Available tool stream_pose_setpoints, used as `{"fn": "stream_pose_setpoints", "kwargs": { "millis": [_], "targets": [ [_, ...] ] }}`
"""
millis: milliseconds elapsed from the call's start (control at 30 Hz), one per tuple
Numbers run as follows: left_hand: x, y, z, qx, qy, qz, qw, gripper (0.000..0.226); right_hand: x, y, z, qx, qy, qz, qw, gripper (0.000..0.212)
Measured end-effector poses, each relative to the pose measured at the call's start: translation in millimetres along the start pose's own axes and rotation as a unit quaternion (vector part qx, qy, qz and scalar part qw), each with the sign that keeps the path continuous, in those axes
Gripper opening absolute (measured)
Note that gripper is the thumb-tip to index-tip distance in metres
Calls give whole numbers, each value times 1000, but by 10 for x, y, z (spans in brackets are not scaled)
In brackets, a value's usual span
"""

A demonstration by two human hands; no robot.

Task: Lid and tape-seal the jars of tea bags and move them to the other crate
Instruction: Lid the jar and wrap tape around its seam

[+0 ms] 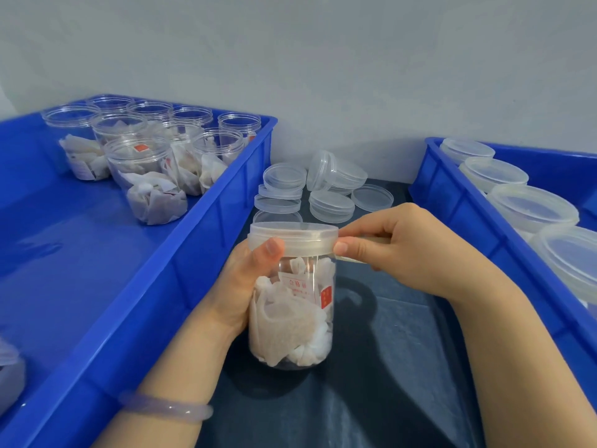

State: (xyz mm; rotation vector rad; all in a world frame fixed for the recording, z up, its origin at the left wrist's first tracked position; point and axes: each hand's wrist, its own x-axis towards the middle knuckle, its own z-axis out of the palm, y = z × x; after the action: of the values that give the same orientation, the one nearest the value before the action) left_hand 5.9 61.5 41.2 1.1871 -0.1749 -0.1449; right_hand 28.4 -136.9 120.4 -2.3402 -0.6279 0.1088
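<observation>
Logging one jar (290,318): clear plastic, part-filled with tea bags, lid (294,232) on. It sits slightly tilted over the desk (403,367), between the left crate (193,253) and the right crate (478,221). I cannot tell whether its base touches.

Left grip (239,286): wrapped round the jar's wall from behind, thumb pressing the lid skirt.

Right grip (403,250): thumb and forefinger pinching the tape (323,245) at the lid's right edge.

Handling, my judgement: light, thin-walled and smooth, so likely to flex or slip if squeezed. I would hold it at mid-wall, below the lid and off the tape line. The tape looks thin and clingy and wants tension.

Also present: open jars (145,176) in the left crate, lidded jars (533,208) in the right crate, loose lids (329,205) on the desk.
</observation>
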Motion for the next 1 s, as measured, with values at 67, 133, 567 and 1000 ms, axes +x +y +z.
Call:
{"fn": "stream_pose_setpoints", "kwargs": {
  "millis": [67, 133, 567, 1000],
  "targets": [
    [1, -21, 14, -11, -12, -8, 1000, 90, 11, 24, -28, -9, -11, -4, 1000, 48],
    [6, -38, 27, 6, -6, -6, 1000, 101, -2, 32, -62, 3, -50, 6, 999, 49],
    [30, -8, 141, 205, 193, 146, 948, 60, -57, 5, -68, -85, -12, 11, 996, 32],
    [53, -6, 102, 218, 302, 157, 915, 81, -120, -195, 0, 0, -89, 14, 996, 55]
  ]
}}
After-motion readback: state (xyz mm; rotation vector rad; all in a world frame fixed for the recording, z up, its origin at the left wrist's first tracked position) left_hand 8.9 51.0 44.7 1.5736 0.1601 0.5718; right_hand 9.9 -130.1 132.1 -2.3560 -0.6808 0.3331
